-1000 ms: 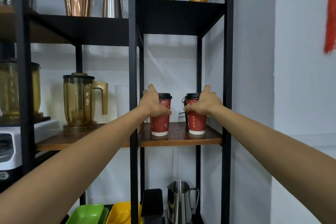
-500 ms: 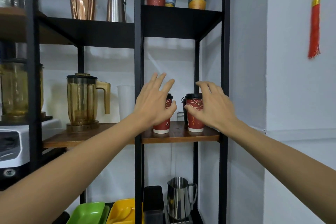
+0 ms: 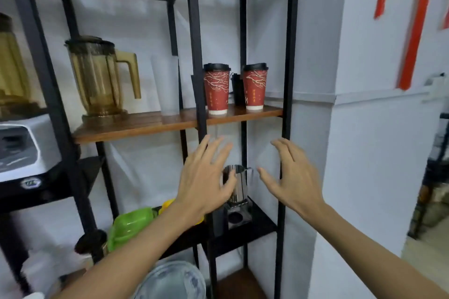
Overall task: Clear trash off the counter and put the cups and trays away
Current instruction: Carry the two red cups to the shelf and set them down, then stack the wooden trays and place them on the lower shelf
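— What's on the wooden shelf (image 3: 150,126)?

— Two red cups (image 3: 216,88) (image 3: 254,86) with black lids, upright, side by side at the right end (something dark stands behind them, too hidden to name). A blender jug (image 3: 99,75) and a pale tumbler (image 3: 166,85) stand left of the post.

— And the black shelf (image 3: 245,233) below?

— A steel pitcher (image 3: 237,185); green (image 3: 132,228) and yellow trays (image 3: 167,205).

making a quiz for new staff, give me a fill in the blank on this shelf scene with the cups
1. The two red cups stand on the ____ shelf.
2. Each cup has a ____ lid.
3. The left hand and right hand are both ____, holding nothing.
4. The steel jug sits on the shelf ____ the cups.

Missing words: wooden; black; open; below
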